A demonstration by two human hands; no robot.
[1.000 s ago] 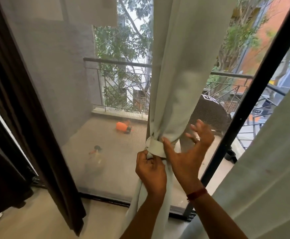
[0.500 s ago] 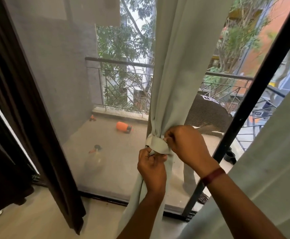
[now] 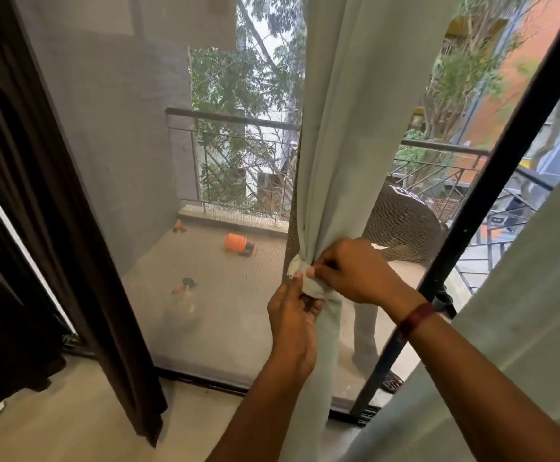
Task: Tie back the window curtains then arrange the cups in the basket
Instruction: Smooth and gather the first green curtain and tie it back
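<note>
A pale grey-green curtain [image 3: 348,128] is seen hanging down the middle of a wide balcony door, gathered into a narrow waist just above the floor line. A matching tie-back band [image 3: 308,285] is wrapped around that waist. The band's loose end is pinched from below by the left hand [image 3: 293,315], its fingers curled, while the band's upper fold is pinched between thumb and fingertips by the right hand [image 3: 355,271], which is reached in from the right. A dark red wristband [image 3: 415,318] is worn on the right wrist. A white block pattern is printed on the back of a brown wicker chair [image 3: 402,221] outside; it is too blurred to be read. A dark brown curtain [image 3: 55,195] is hung at the left, and a second pale curtain [image 3: 522,328] fills the lower right. A black door frame [image 3: 505,161] is slanted between them. Through a grey mesh screen [image 3: 121,128], a concrete balcony is shown with a metal railing [image 3: 231,118], an orange toy [image 3: 235,243] lying on its side, and trees beyond. The indoor floor [image 3: 55,428] is laid in pale beige tile.
</note>
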